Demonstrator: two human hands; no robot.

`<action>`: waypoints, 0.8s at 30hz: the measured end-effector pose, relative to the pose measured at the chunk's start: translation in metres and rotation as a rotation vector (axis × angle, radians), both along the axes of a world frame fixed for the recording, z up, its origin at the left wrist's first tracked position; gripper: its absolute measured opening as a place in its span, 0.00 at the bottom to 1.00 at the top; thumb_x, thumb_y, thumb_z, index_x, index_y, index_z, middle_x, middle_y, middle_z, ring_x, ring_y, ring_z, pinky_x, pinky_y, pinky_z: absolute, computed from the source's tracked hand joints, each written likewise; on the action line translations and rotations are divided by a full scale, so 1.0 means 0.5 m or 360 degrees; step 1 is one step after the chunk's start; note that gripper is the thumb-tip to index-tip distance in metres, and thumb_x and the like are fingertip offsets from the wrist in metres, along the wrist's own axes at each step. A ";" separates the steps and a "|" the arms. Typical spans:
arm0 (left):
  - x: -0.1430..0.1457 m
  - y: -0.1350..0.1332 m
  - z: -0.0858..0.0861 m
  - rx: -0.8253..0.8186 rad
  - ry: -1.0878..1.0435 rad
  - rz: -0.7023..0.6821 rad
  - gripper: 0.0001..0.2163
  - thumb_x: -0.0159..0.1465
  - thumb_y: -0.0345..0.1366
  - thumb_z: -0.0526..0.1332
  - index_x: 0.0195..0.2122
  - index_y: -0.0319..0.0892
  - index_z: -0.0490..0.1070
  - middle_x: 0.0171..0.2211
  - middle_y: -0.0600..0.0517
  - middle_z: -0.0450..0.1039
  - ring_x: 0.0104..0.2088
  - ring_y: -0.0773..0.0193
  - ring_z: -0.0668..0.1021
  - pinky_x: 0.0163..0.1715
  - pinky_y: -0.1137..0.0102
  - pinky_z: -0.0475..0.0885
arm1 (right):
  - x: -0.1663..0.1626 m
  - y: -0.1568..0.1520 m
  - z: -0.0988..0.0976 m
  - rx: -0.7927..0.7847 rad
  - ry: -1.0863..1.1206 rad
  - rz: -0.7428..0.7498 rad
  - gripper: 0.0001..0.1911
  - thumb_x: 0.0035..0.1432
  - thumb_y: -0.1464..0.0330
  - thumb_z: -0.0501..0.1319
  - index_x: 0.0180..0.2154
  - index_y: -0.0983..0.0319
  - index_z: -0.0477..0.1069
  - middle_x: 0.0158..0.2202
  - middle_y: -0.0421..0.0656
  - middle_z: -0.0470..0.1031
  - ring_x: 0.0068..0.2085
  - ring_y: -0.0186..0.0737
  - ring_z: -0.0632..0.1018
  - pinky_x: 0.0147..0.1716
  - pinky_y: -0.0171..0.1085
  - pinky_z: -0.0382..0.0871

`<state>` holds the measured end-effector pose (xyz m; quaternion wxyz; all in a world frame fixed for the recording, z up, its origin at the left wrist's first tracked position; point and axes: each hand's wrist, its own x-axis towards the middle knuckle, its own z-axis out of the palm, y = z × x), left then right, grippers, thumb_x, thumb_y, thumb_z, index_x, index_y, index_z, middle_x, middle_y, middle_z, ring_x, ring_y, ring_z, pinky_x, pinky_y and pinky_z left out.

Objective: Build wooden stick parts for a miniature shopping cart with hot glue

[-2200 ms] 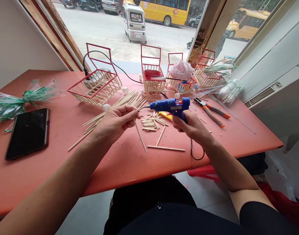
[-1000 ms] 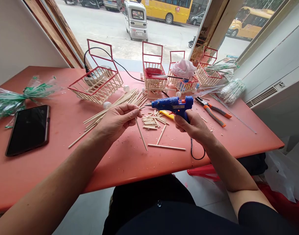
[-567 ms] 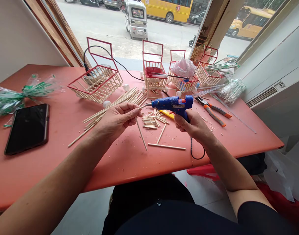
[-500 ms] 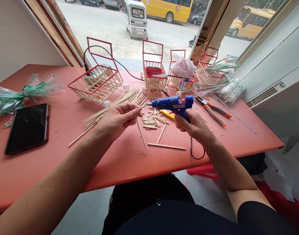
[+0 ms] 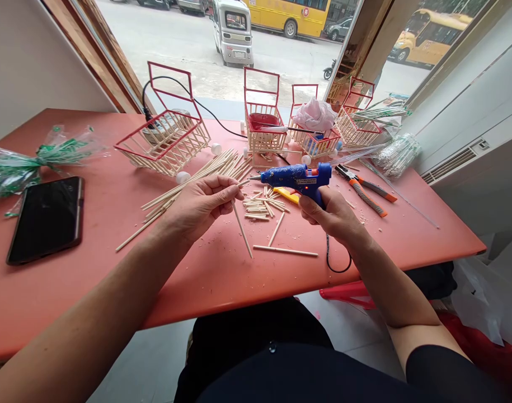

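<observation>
My left hand (image 5: 201,204) pinches thin wooden sticks (image 5: 241,229) above the red table (image 5: 113,268); one stick slants down toward me and a short end points at the glue gun's nozzle. My right hand (image 5: 329,215) is closed round the grip of a blue hot glue gun (image 5: 295,176), whose metal tip sits right at the stick end by my left fingertips. Under both hands lie short cut stick pieces (image 5: 259,208) and a long loose stick (image 5: 285,251).
A bundle of long sticks (image 5: 197,178) fans out left of centre. Several red-and-wood miniature carts (image 5: 165,140) stand along the window. Orange-handled pliers (image 5: 367,193) lie at right, a black phone (image 5: 46,218) at left, green-printed plastic bags (image 5: 24,165) beyond it.
Both hands have stayed almost still, the glue gun's tip kept at the stick end. The view has shifted down slightly.
</observation>
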<state>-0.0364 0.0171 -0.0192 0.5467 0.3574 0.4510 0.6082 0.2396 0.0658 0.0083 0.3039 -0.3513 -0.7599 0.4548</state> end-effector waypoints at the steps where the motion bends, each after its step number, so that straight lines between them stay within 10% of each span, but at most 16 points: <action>1: 0.000 0.000 0.000 -0.0001 -0.0001 0.0001 0.19 0.43 0.39 0.87 0.30 0.39 0.82 0.26 0.49 0.80 0.23 0.71 0.70 0.24 0.73 0.64 | 0.000 0.000 0.000 0.0014 -0.0001 0.0003 0.34 0.66 0.34 0.65 0.33 0.59 0.68 0.28 0.38 0.64 0.31 0.36 0.65 0.29 0.38 0.57; 24: -0.003 0.001 -0.004 -0.0006 -0.0001 -0.0003 0.23 0.40 0.43 0.89 0.30 0.37 0.84 0.26 0.48 0.81 0.23 0.71 0.72 0.24 0.75 0.65 | 0.000 -0.003 -0.002 0.0043 -0.0019 -0.0020 0.34 0.66 0.35 0.65 0.33 0.60 0.68 0.28 0.38 0.65 0.30 0.34 0.65 0.29 0.38 0.57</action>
